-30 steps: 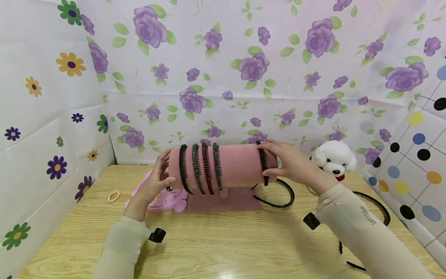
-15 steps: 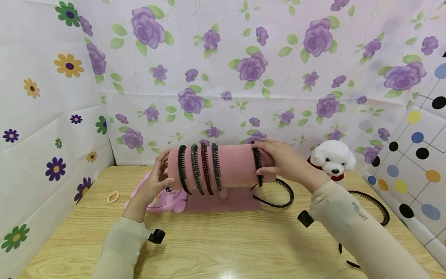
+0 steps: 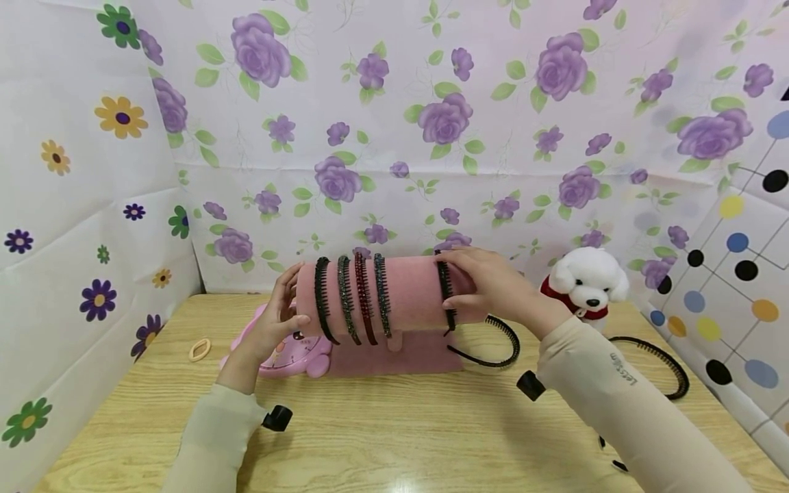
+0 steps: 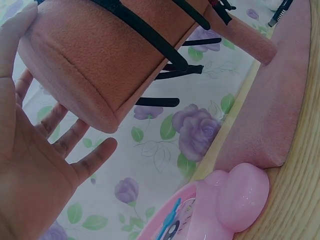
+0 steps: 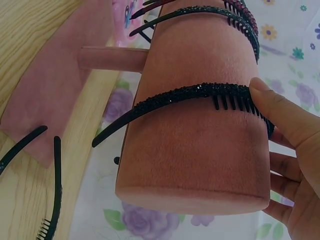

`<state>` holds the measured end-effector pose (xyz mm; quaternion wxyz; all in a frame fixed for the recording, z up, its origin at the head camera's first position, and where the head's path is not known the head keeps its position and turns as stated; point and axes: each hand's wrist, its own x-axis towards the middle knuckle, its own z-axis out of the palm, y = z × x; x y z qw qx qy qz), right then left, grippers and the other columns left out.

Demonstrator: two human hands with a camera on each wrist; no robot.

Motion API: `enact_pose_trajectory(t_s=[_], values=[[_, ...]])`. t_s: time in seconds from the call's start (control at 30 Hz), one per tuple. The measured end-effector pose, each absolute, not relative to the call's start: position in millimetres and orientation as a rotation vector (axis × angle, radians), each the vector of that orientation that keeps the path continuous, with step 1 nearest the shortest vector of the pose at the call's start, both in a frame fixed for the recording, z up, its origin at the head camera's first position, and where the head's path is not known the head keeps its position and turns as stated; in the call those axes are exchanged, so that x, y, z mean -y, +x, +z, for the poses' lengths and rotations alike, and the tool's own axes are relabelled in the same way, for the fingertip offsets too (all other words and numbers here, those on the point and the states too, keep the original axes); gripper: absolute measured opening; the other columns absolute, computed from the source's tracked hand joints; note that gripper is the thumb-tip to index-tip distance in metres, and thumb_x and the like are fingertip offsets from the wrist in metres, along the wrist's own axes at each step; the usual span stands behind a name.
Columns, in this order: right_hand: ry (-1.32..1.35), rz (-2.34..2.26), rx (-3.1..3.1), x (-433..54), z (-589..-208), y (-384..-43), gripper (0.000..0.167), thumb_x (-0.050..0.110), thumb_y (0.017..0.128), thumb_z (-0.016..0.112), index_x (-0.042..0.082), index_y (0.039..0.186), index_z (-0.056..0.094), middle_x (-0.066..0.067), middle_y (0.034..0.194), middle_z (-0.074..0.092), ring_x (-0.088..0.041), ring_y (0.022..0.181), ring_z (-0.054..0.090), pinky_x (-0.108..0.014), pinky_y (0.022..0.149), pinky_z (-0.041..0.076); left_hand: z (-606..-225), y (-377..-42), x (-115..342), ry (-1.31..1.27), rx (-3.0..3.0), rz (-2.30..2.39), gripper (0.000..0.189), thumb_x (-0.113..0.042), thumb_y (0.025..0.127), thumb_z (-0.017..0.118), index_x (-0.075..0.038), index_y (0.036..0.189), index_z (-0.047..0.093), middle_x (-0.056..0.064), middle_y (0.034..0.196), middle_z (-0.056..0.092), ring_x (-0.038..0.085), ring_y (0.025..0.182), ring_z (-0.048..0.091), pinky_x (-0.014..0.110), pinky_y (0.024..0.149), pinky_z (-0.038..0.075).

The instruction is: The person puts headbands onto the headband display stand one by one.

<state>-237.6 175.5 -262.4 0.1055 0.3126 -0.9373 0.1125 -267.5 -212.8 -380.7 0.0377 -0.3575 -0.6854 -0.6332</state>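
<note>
A pink plush headband stand (image 3: 414, 291) lies across the middle, its roll raised on a short post above a flat base (image 3: 394, 359). My left hand (image 3: 269, 333) holds the roll's left end, thumb in front and fingers behind. Near the right end, my right hand (image 3: 496, 291) pinches a black glittery toothed headband (image 5: 187, 97) between thumb and fingers; the headband straddles the roll. Toward the left sit several other headbands: a black one (image 3: 322, 298), a grey-green one (image 3: 346, 298), a red one (image 3: 364, 298) and a blue-grey one (image 3: 383, 294).
Left of the base stands a pink toy clock (image 3: 317, 364), with a small beige ring (image 3: 200, 348) beyond it. A black headband (image 3: 516, 346) lies by the base's right side. Another headband (image 3: 678, 373) lies farther right, near a white plush dog (image 3: 588, 277).
My right hand has slid the black headband leftward along the roll, away from its right end. My left hand stays at the left end.
</note>
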Motion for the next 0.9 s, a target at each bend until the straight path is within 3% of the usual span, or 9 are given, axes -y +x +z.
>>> enact_pose_trajectory(t_s=[0.9], values=[[1.007, 0.357, 2.672, -154.5, -265.0, -241.5, 0.071, 0.038, 0.078, 0.079, 0.012, 0.138, 0.050, -0.011, 0.139, 0.054, -0.031, 0.131, 0.048, -0.051, 0.109, 0.036, -382.7, -269.6, 213.7, -1.085, 2.108, -1.950, 0.083, -0.032, 0.092, 0.063, -0.023, 0.155, 0.009, -0.011, 0.150, 0.026, 0.007, 0.129, 0.034, 0.019, 0.095, 0.041]])
